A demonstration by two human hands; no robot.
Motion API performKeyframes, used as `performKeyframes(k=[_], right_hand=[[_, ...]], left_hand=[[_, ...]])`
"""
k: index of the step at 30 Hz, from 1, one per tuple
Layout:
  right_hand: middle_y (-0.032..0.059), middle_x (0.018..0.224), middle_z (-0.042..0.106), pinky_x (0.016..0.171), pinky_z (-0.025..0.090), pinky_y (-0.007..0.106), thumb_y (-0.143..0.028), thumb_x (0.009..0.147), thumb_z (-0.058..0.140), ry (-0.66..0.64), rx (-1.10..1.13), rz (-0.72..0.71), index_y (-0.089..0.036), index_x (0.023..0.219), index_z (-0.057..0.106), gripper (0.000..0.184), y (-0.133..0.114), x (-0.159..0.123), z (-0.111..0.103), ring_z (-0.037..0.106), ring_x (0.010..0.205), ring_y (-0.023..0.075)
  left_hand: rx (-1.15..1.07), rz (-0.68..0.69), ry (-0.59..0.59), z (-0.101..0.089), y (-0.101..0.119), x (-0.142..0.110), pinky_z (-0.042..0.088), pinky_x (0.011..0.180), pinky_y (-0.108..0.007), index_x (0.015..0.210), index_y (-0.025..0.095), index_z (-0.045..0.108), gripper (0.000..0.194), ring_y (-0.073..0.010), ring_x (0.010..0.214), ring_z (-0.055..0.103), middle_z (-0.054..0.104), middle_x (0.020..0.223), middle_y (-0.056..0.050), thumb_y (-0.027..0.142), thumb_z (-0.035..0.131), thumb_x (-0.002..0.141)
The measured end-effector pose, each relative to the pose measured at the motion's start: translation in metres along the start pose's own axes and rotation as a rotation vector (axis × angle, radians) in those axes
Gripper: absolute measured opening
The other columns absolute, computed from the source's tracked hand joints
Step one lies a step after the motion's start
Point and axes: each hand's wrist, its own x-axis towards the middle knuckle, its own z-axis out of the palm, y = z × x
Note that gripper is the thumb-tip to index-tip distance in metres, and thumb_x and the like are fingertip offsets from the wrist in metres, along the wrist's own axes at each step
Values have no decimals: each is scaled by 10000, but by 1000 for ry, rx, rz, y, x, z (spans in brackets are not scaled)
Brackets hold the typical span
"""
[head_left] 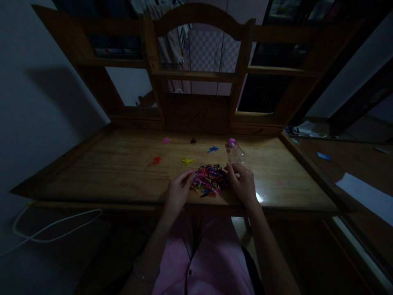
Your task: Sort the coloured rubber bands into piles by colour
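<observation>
A heap of small, thin, many-coloured pieces that look like rubber bands [210, 179] lies near the front edge of the wooden desk [116, 172]. My left hand [179, 190] touches the heap's left side, its thumb and fingertips drawn together. On the right side is my right hand [242, 180], thumb and forefinger pinched; anything between the fingertips of either hand is too small to make out. Beyond the heap lie little single-colour groups: yellow [187, 161], red [156, 160], blue [213, 149], black [193, 141] and pink [166, 140].
A clear bottle with a pink top [236, 150] lies beyond my right hand. A wooden shelf unit [196, 112] rises along the desk's back. To the right, a side surface holds a white paper [367, 194] and a blue packet [323, 156]. A white cable [58, 229] hangs at left.
</observation>
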Motion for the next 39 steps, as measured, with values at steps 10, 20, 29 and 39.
performKeyframes(k=[10,20,29,39], right_hand=[[64,807,687,670,445,271,-367,974,420,-9,-20,-3,-198,797,656,340,1,0,1,630,730,177],[68,808,690,654,447,269,-385,971,417,-3,2,-3,-199,838,681,350,2,-1,1,630,722,180],[71,795,687,658,450,277,-390,971,415,1,16,-10,-197,832,692,365,2,-1,1,629,721,186],[61,769,683,679,447,278,-365,976,413,11,-1,-25,-194,798,678,362,2,-1,1,618,687,173]], left_hand=[[139,86,65,-1,-7,3,518,585,-229,965,190,645,246,-154,680,634,669,845,-35,372,488,913],[414,275,169,-6,-5,14,491,800,-289,977,211,695,214,-191,903,639,690,971,-50,317,521,913],[739,362,-45,-43,2,81,464,740,-301,909,200,729,186,-221,793,646,721,893,-77,273,566,857],[864,367,7,-53,0,93,463,773,-312,1073,172,673,252,-214,802,619,679,899,-86,217,572,847]])
